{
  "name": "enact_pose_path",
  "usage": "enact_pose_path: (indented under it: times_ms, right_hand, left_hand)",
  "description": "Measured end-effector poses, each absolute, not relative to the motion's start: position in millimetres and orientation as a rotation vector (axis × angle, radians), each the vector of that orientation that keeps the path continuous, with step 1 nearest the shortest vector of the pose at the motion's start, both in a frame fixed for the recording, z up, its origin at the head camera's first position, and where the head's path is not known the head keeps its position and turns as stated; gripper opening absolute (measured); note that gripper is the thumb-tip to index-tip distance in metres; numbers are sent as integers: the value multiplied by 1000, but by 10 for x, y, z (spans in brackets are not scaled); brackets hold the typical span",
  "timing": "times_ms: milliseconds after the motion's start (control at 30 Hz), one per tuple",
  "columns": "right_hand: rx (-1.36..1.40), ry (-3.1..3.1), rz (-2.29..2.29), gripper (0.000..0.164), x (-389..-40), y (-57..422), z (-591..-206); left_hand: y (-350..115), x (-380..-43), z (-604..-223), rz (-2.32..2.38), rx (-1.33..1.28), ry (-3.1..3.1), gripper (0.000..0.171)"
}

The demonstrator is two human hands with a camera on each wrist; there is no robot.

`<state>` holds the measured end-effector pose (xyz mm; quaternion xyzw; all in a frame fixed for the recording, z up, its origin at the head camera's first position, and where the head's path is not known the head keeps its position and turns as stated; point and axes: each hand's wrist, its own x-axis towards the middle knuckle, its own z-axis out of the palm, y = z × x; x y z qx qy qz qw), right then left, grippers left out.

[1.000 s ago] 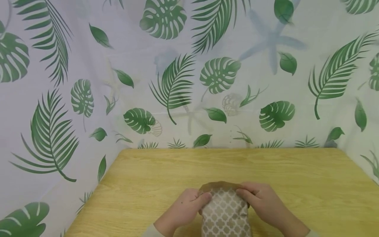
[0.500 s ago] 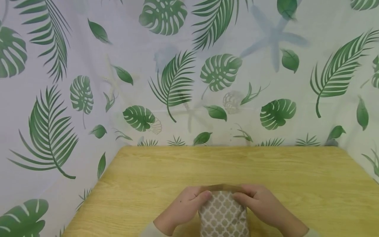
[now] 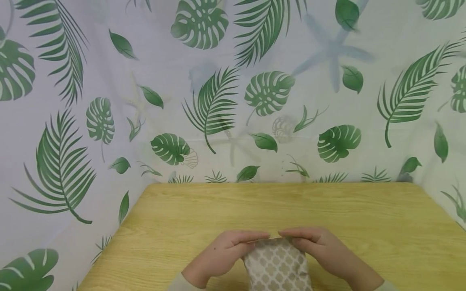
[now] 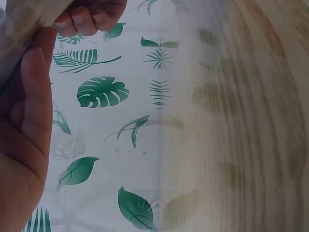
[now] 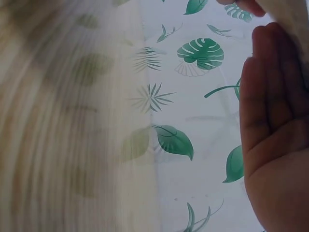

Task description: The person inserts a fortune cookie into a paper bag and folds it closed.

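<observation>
A beige cloth item, perhaps a pouch (image 3: 276,264), with a white quatrefoil pattern stands at the near middle in the head view. Its lower part runs out of frame. My left hand (image 3: 218,252) is at its upper left corner, fingers stretched along the top edge, thumb beside the cloth. At the upper right corner my right hand (image 3: 329,250) mirrors this, its fingertips near the left ones. In the right wrist view the right hand's fingers (image 5: 273,82) look straight, by a blurred cloth edge. The left hand (image 4: 24,135) appears at the left of its wrist view.
A light wood-grain table (image 3: 182,210) spreads around both hands. Behind it and along the sides hangs a white curtain (image 3: 233,101) printed with green leaves and faint starfish.
The brown inner strip at the cloth's top has gone from sight. Both hands have loosened from gripping the edge, their fingers now straighter and closer together above it.
</observation>
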<state>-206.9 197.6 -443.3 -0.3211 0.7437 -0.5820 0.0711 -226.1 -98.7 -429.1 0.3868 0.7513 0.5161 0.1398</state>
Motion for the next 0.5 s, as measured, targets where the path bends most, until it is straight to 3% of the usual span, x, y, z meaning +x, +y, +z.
enact_pose_path:
  times_ms: [233,500]
  right_hand:
    - [-981,2043,-1871,34,-2061,2046,-4447]
    - [-1093,1967,-1916,38,-2067,2056,-4441]
  left_hand:
    - [-1024,-2258,-4295,1545,1155,2100,37]
    - [-1006,-2247,-4313,1575,1220,2096,22]
